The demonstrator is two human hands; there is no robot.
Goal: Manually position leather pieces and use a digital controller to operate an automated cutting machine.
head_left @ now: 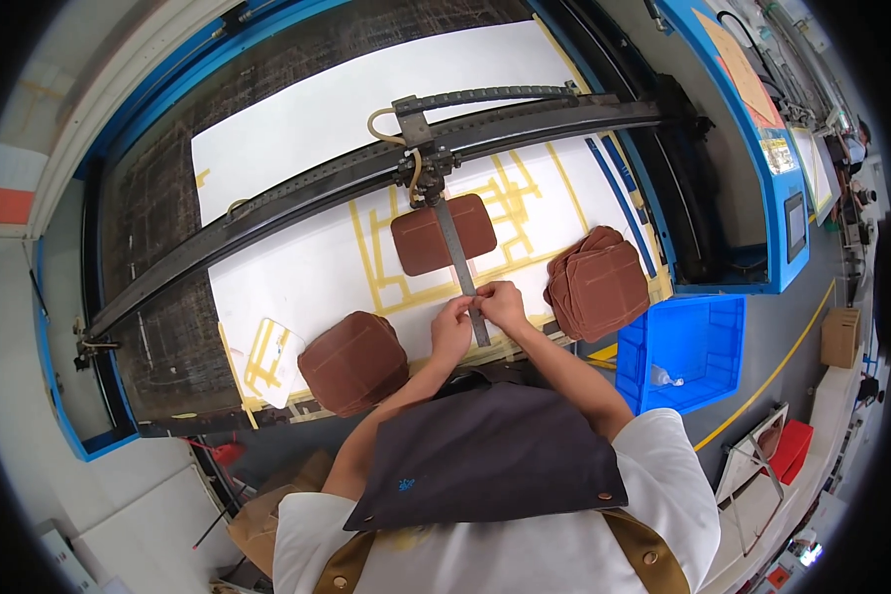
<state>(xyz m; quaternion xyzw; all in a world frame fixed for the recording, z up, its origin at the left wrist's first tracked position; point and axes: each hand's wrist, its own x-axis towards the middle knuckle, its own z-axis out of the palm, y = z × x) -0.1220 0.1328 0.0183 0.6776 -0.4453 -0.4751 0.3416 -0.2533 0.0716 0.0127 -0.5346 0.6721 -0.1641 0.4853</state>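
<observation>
A long steel ruler lies across a brown leather-like panel with rounded corners, its far end under the machine's head. My left hand and my right hand meet at the ruler's near part, fingertips pinched on it from either side. The ruler's near end sticks out toward me below the fingers. Beneath the panel is a white sheet marked with yellow tape strips. One stack of brown panels sits left of my hands, another stack to the right.
A black gantry beam spans the bed of a blue-framed machine, its control box at the right. A white card with yellow tape lies at the bed's front left. Past the bed's right corner stands a blue crate with a small bottle inside.
</observation>
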